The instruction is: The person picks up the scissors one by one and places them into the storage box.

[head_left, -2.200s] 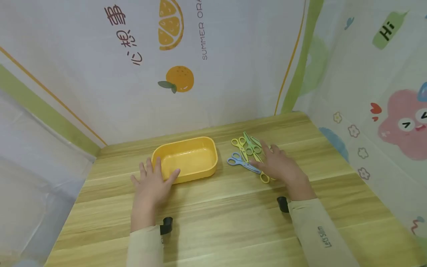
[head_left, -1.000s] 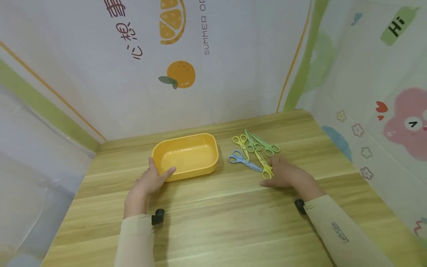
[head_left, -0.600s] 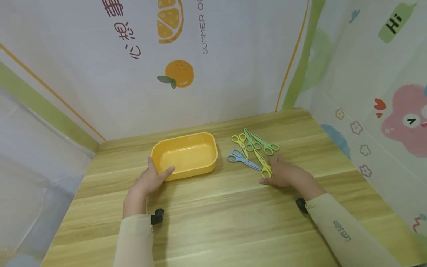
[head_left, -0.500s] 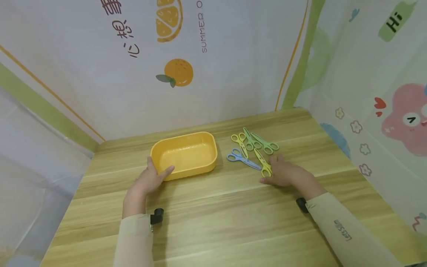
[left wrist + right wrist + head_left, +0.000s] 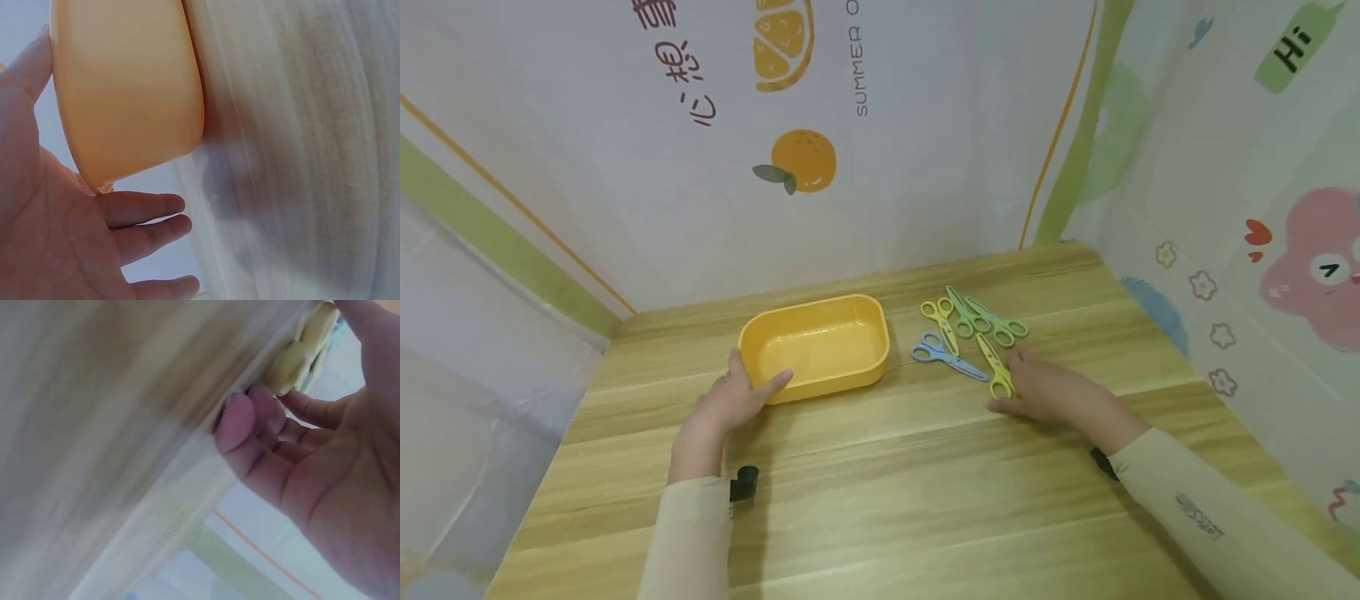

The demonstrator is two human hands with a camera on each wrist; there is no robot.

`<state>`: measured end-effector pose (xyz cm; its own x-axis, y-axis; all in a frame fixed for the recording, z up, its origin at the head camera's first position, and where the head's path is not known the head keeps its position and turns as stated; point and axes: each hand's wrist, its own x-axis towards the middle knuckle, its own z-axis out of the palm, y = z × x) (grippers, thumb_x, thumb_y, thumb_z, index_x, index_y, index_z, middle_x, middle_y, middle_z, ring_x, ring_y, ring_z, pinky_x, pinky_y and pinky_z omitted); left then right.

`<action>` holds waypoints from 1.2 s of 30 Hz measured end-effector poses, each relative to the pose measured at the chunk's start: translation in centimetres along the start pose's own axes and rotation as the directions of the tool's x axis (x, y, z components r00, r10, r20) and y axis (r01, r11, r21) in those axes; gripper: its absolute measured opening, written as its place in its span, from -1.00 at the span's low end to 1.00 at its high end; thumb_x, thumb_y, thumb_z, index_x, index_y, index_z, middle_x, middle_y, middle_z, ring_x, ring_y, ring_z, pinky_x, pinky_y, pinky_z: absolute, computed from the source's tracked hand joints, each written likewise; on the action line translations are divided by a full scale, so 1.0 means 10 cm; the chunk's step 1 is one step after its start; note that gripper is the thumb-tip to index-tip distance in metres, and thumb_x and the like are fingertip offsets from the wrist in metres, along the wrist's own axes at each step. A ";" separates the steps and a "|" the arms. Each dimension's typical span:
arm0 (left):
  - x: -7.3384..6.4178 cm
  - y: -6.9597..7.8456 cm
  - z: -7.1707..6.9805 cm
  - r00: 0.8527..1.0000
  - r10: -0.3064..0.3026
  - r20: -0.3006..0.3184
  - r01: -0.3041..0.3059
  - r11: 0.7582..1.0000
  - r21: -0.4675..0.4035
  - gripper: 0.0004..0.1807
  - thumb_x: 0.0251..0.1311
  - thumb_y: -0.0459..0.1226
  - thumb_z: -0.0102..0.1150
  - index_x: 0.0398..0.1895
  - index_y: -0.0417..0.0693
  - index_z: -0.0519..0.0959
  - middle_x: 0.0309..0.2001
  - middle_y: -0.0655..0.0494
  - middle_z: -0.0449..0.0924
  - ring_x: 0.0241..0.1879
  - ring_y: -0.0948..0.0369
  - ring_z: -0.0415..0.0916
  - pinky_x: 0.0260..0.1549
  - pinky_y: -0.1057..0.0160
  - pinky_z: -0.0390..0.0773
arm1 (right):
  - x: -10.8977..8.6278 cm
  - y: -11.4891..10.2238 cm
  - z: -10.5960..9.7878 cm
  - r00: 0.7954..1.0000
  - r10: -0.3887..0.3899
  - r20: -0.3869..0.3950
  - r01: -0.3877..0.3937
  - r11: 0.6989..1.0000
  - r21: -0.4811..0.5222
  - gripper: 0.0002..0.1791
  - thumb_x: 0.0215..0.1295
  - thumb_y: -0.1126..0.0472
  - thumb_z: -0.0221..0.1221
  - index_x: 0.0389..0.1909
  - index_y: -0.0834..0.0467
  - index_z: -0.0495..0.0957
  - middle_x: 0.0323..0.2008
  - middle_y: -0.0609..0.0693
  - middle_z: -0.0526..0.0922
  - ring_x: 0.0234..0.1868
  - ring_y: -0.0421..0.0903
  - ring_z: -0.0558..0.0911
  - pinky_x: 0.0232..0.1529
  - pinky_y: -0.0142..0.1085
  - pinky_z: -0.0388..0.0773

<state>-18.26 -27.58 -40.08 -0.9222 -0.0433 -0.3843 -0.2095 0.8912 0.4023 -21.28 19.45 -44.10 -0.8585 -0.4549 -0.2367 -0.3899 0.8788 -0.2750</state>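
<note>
My left hand (image 5: 728,407) rests at the near left corner of a yellow plastic basin (image 5: 831,387), thumb on the front rim, fingers along the left end. Several fingers (image 5: 153,239) show straight in the left wrist view, reaching past the wall. With curled fingers my right hand (image 5: 1043,388) pinches the handle of yellow scissors (image 5: 992,358), thumb on the near side. In the right wrist view the fingertips bend close over the wood beside the yellow handle (image 5: 290,367). Blue scissors (image 5: 951,361) lie just left of them.
Another pair of yellow scissors (image 5: 946,327) and two green pairs, the left green scissors (image 5: 961,310) and the right green scissors (image 5: 994,318), lie behind, close together. The wooden table (image 5: 865,500) meets a printed curtain (image 5: 700,225) at the back.
Earlier my right hand was spread over the scissors; it came down to the near yellow pair, which has now shifted slightly right. My left fingers moved from over the basin's rim to its outer side.
</note>
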 end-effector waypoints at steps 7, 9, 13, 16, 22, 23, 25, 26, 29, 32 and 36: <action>0.04 -0.01 -0.01 1.000 -0.002 -0.022 0.002 1.000 -0.003 0.50 0.29 0.61 -0.21 0.63 -0.45 -0.57 0.53 -0.69 0.09 0.50 -0.51 0.21 0.44 -0.58 0.12 | -0.06 0.02 0.06 0.981 -0.148 -0.123 0.132 0.982 -0.132 -0.10 0.51 -0.14 0.27 0.27 0.69 0.33 0.14 0.61 0.46 -0.21 0.15 0.72 -0.15 -0.02 0.75; 0.05 -0.02 -0.01 0.999 0.003 -0.033 -0.003 1.000 0.010 0.51 0.28 0.62 -0.22 0.63 -0.43 -0.59 0.54 -0.67 0.09 0.51 -0.51 0.21 0.44 -0.63 0.01 | -0.07 0.03 0.07 0.972 -0.173 -0.157 0.152 0.979 -0.139 -0.14 0.52 -0.10 0.28 0.24 0.70 0.35 0.17 0.65 0.44 -0.18 0.22 0.74 -0.14 -0.01 0.76; 0.06 -0.04 0.01 1.000 0.013 -0.023 -0.013 1.000 0.025 0.51 0.25 0.66 -0.27 0.61 -0.31 -0.72 0.60 -0.60 0.01 0.55 -0.49 0.13 0.41 -0.70 -0.17 | -0.07 0.10 0.08 0.976 -0.153 -0.157 0.141 0.986 -0.088 -0.10 0.50 -0.12 0.30 0.31 0.68 0.33 0.25 0.64 0.39 0.00 0.35 0.74 0.01 0.07 0.75; 0.07 -0.06 0.03 0.999 0.029 -0.016 -0.028 0.999 0.028 0.50 0.25 0.66 -0.27 0.60 -0.25 -0.75 0.62 -0.56 -0.05 0.56 -0.49 0.09 0.39 -0.72 -0.20 | -0.08 0.14 0.06 0.983 -0.118 -0.138 0.115 0.993 -0.028 -0.08 0.47 -0.16 0.32 0.34 0.62 0.34 0.25 0.54 0.41 0.07 0.30 0.71 0.09 0.10 0.72; 0.08 -0.09 0.06 0.998 0.055 -0.025 -0.055 0.998 0.033 0.53 0.22 0.65 -0.15 0.61 -0.22 -0.76 0.61 -0.55 0.05 0.53 -0.45 0.22 0.41 -0.68 -0.02 | -0.13 0.10 -0.13 0.973 -0.125 -0.195 0.124 0.992 -0.017 -0.16 0.40 -0.19 0.36 0.24 0.52 0.46 0.07 0.30 0.47 -0.20 -0.01 0.64 -0.16 -0.08 0.72; 0.08 -0.10 0.07 0.998 0.059 -0.028 -0.058 0.998 0.030 0.54 0.22 0.65 -0.14 0.61 -0.21 -0.77 0.60 -0.55 0.08 0.52 -0.44 0.25 0.41 -0.68 0.01 | -0.13 0.09 -0.17 0.971 -0.120 -0.205 0.119 0.993 -0.014 -0.19 0.40 -0.20 0.37 0.21 0.48 0.48 0.05 0.25 0.46 -0.26 -0.06 0.61 -0.24 -0.15 0.70; 0.09 -0.11 0.08 0.997 0.067 -0.034 -0.066 0.998 0.022 0.54 0.21 0.64 -0.11 0.61 -0.20 -0.77 0.59 -0.56 0.12 0.51 -0.43 0.28 0.41 -0.66 0.04 | -0.14 0.04 -0.27 0.969 -0.110 -0.223 0.116 0.993 0.011 -0.23 0.40 -0.19 0.37 0.20 0.44 0.49 0.03 0.20 0.43 -0.36 -0.13 0.56 -0.36 -0.25 0.64; 0.09 -0.11 0.08 0.997 0.071 -0.036 -0.070 0.997 0.017 0.54 0.22 0.64 -0.11 0.61 -0.19 -0.77 0.58 -0.56 0.13 0.51 -0.43 0.29 0.41 -0.67 0.03 | -0.14 0.02 -0.31 0.967 -0.108 -0.233 0.116 0.993 0.023 -0.24 0.41 -0.19 0.37 0.20 0.42 0.50 0.03 0.17 0.42 -0.39 -0.15 0.53 -0.40 -0.29 0.60; 0.10 -0.13 0.08 0.996 0.075 -0.040 -0.074 0.997 0.012 0.53 0.22 0.63 -0.10 0.62 -0.17 -0.76 0.57 -0.57 0.14 0.52 -0.44 0.27 0.40 -0.69 -0.02 | -0.15 -0.04 -0.42 0.953 -0.123 -0.276 0.140 0.989 0.045 -0.29 0.40 -0.16 0.39 0.20 0.38 0.52 0.01 0.14 0.44 -0.41 -0.18 0.52 -0.42 -0.34 0.58; 0.10 -0.14 0.08 0.997 0.070 -0.042 -0.070 0.998 0.009 0.52 0.22 0.63 -0.10 0.64 -0.16 -0.73 0.57 -0.58 0.13 0.53 -0.45 0.24 0.41 -0.69 -0.05 | -0.14 -0.08 -0.47 0.936 -0.156 -0.316 0.176 0.984 0.037 -0.34 0.38 -0.11 0.42 0.17 0.37 0.55 -0.03 0.13 0.46 -0.38 -0.18 0.52 -0.38 -0.33 0.59; 0.12 -0.14 0.07 0.997 0.061 -0.043 -0.061 0.998 0.003 0.53 0.21 0.63 -0.08 0.66 -0.18 -0.69 0.58 -0.59 0.09 0.55 -0.45 0.19 0.41 -0.69 -0.10 | -0.13 -0.11 -0.51 0.921 -0.177 -0.347 0.196 0.980 0.021 -0.37 0.36 -0.09 0.44 0.14 0.36 0.56 -0.05 0.12 0.47 -0.35 -0.17 0.52 -0.34 -0.31 0.60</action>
<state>-18.83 -28.59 -41.67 -0.9464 -0.0078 -0.3228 -0.1516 0.8935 0.4227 -21.45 19.79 -38.69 -0.8374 -0.5244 0.1539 -0.5435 0.7694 -0.3356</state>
